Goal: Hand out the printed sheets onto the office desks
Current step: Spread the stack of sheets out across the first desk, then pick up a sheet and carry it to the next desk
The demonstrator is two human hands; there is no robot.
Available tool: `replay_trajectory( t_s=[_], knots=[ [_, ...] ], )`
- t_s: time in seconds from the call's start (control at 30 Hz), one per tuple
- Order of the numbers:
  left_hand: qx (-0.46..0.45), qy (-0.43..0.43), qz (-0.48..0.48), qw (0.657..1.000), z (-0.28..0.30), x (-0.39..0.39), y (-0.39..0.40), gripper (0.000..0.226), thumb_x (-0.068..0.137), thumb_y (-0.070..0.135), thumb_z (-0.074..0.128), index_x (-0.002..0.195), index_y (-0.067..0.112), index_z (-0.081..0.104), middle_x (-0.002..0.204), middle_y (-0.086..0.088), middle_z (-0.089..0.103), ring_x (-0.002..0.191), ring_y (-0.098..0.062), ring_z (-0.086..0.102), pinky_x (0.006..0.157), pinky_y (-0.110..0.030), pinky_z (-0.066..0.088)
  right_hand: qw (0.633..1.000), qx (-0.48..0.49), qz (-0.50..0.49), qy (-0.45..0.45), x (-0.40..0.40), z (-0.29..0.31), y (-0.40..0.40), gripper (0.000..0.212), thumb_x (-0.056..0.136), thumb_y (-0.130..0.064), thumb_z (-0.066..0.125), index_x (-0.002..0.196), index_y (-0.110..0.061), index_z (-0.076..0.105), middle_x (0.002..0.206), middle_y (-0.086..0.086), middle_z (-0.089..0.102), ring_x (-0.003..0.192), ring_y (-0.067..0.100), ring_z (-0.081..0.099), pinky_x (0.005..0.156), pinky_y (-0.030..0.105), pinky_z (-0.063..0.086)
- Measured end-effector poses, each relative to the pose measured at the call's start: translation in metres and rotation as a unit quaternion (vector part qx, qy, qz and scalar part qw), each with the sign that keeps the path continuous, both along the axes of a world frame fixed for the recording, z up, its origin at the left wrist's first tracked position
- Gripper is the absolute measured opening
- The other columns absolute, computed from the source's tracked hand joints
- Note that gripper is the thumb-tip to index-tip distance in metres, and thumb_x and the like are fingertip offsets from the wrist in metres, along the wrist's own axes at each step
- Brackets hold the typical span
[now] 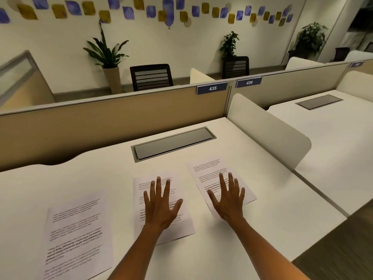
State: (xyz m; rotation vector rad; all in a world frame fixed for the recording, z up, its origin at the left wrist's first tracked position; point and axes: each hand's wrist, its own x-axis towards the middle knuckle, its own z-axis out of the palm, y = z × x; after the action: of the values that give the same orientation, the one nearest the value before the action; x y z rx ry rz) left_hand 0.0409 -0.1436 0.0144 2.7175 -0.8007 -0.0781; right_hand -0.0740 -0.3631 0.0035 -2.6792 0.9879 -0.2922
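Three printed sheets lie flat on the white desk [272, 199] marked 435. The left sheet [78, 237] lies near the front edge, untouched. My left hand [161, 205] is spread flat, fingers apart, over the middle sheet [141, 190]. My right hand [228, 197] is spread the same way over the right sheet [205, 170], which lies turned slightly. Neither hand grips anything.
A grey cable hatch [173, 144] sits in the desk behind the sheets. A beige partition [101, 118] backs the desk, and a white rounded divider [268, 128] separates it from desk 436 [333, 126] on the right. Chairs and potted plants stand beyond.
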Motion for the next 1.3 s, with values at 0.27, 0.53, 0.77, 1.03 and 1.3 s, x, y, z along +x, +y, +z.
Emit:
replay_trajectory(
  t_s=[0.27,0.53,0.77,1.03,1.3],
  knots=[
    [0.011,0.021,-0.002,1.0,-0.017,-0.007,-0.072,0.088,0.083,0.073,0.021,0.153,0.028,-0.007,0.161,-0.004,-0.022,0.149,-0.026,-0.02,0.12,-0.054,-0.009,0.997,0.069,-0.01,0.021,-0.005,-0.018,-0.07,0.087,0.086,-0.072,0.034,0.153,-0.033,-0.005,0.164,0.006,-0.003,0.15,0.032,0.009,0.119,0.056,0.009],
    [0.053,0.067,-0.034,0.996,-0.044,-0.035,-0.131,0.086,0.087,0.074,0.027,0.153,0.03,-0.007,0.162,-0.001,-0.02,0.149,-0.024,-0.02,0.119,-0.051,-0.011,0.994,0.089,-0.054,0.039,-0.015,-0.032,-0.115,0.095,0.083,-0.067,0.048,0.154,-0.028,-0.001,0.161,0.012,0.012,0.141,0.033,0.027,0.113,0.049,0.027],
    [0.103,0.108,-0.056,0.987,-0.062,-0.045,-0.144,0.086,0.087,0.073,0.031,0.154,0.03,-0.001,0.163,0.0,-0.019,0.149,-0.025,-0.021,0.118,-0.053,-0.011,0.993,0.11,-0.042,0.028,-0.013,-0.037,-0.124,0.094,0.083,-0.059,0.055,0.154,-0.03,0.0,0.155,0.012,0.021,0.133,0.032,0.031,0.109,0.047,0.03],
    [0.121,0.116,-0.059,0.984,-0.06,-0.043,-0.148,0.084,0.088,0.068,0.037,0.155,0.029,0.001,0.163,-0.002,-0.019,0.149,-0.028,-0.021,0.118,-0.055,-0.01,0.978,0.207,-0.021,-0.017,-0.009,-0.029,-0.123,0.093,0.086,-0.041,0.063,0.154,-0.027,0.002,0.147,0.013,0.03,0.128,0.034,0.041,0.109,0.046,0.032],
    [0.118,0.14,-0.062,0.981,-0.045,-0.036,-0.129,0.081,0.091,0.065,0.036,0.155,0.028,0.004,0.163,-0.004,-0.017,0.15,-0.026,-0.019,0.119,-0.054,-0.009,0.925,0.342,-0.121,-0.117,-0.003,-0.004,-0.11,0.081,0.083,-0.029,0.072,0.149,-0.025,0.024,0.137,0.012,0.054,0.124,0.036,0.052,0.108,0.051,0.041]
  ],
)
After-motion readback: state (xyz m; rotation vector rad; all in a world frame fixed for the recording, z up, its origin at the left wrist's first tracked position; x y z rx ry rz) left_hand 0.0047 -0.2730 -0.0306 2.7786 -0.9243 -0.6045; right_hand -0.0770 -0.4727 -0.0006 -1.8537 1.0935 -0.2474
